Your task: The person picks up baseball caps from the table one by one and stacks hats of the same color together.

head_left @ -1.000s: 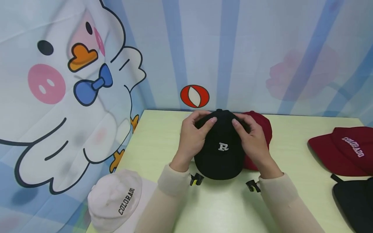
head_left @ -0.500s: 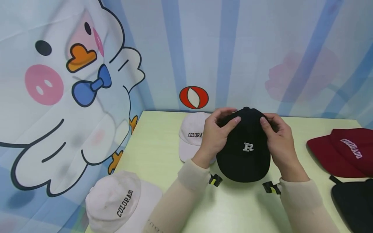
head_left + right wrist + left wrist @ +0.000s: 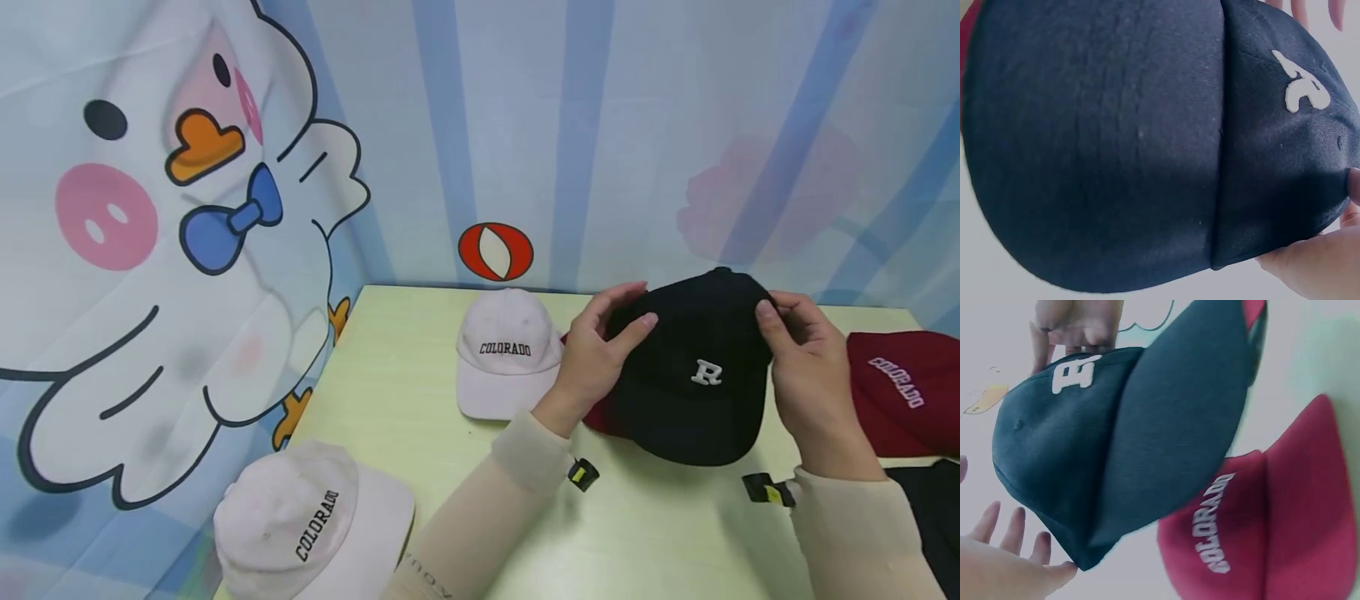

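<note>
A black baseball cap (image 3: 697,375) with a white R on its front is up over the table, brim toward me. My right hand (image 3: 817,375) grips its right side, thumb on the front and fingers behind. At the cap's left side is my left hand (image 3: 600,358); in the left wrist view its fingers (image 3: 1015,531) are spread, with one fingertip right at the cap's lower edge. A red baseball cap (image 3: 606,417) lies behind the black one, mostly hidden in the head view. The left wrist view shows its COLORADO lettering.
A white COLORADO cap (image 3: 506,350) sits left of the red cap, and another white cap (image 3: 285,517) lies at the front left. On the right are a second red cap (image 3: 900,392) and a black item (image 3: 933,508) cut off by the frame. A printed cloth backdrop (image 3: 517,125) borders the table.
Both hands have moved right with the black cap, from over the left edge of the middle red cap to its right. The back white cap has come into view. My left fingers have loosened.
</note>
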A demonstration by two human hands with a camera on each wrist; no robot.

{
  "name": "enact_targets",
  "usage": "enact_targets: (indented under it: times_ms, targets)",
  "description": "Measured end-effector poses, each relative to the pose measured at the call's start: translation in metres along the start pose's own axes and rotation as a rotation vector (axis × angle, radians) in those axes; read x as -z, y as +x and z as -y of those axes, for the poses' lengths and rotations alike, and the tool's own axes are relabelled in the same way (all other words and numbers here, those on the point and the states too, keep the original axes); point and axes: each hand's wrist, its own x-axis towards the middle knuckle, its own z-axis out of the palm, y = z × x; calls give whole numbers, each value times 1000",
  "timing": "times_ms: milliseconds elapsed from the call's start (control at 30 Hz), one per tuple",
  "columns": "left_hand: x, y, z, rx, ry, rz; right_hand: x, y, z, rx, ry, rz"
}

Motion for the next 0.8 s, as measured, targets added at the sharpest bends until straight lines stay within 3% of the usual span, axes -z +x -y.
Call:
enact_targets:
  times_ms: [200, 400, 500, 667, 800]
  targets:
    - [-22, -3, 15, 100, 75, 70, 34, 7, 5, -36, -30, -75]
    - [-48, -4, 30, 252, 13, 162, 56, 17, 6, -48, -327, -218]
    - [-61, -2, 37, 305, -17, 198, 65, 22, 6, -78, -392, -258]
    - [-78, 0, 52, 370, -48, 237, 78, 28, 2, -122, -411, -254]
    - [-88, 0, 65, 449, -64, 233, 89, 33, -7, -124, -462, -186]
